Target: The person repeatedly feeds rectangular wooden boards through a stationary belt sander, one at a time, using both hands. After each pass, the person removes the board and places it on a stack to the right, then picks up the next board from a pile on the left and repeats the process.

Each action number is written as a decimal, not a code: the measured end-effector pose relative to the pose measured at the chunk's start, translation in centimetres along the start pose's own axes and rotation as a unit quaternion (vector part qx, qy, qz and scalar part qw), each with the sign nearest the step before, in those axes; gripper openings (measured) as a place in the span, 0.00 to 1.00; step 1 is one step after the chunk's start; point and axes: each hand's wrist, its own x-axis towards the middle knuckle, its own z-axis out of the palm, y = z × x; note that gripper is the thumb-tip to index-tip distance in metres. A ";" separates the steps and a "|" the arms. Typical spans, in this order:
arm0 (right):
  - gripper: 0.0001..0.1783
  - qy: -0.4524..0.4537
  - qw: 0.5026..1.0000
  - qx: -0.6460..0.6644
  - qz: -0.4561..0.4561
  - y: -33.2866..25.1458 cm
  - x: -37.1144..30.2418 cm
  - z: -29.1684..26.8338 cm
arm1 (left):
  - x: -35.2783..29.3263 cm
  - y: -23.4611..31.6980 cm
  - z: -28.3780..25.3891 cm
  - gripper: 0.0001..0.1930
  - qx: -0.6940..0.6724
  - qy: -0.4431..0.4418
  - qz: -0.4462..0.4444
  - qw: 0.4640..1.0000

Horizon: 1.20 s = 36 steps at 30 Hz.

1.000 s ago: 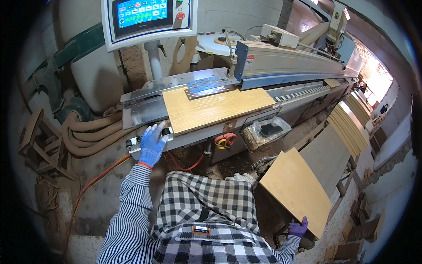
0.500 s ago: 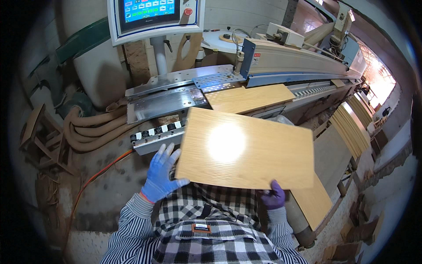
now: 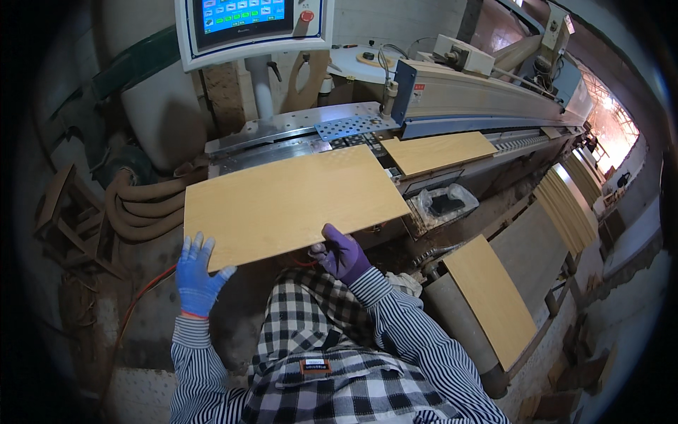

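Wood-grain panel [image 3: 296, 201], one: I note it has moved forward off the checked garment [image 3: 289, 325], now ahead of both hands at the near end of the machine [image 3: 480, 92]. Left hand [image 3: 196, 277], blue-gloved: spread against its near-left corner. Right hand [image 3: 341, 256], purple-gloved: pinching its near edge. Second panel [image 3: 441, 152], ahead-right of both; mine, I judge, now trails it.
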 end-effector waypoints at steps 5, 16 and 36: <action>0.21 0.054 0.976 -0.098 -0.184 -2.1 -3.2 -1.9 | 3.5 -0.5 2.2 0.34 0.009 -0.025 -0.054 0.998; 0.21 0.412 0.240 -0.861 -0.175 -10.2 -19.8 -18.3 | 7.7 -1.1 5.8 0.33 -0.023 -0.032 -0.044 0.998; 0.12 0.454 0.352 -0.792 -0.206 1.2 -27.3 -14.2 | 8.1 -2.1 7.0 0.31 -0.024 -0.056 -0.054 0.997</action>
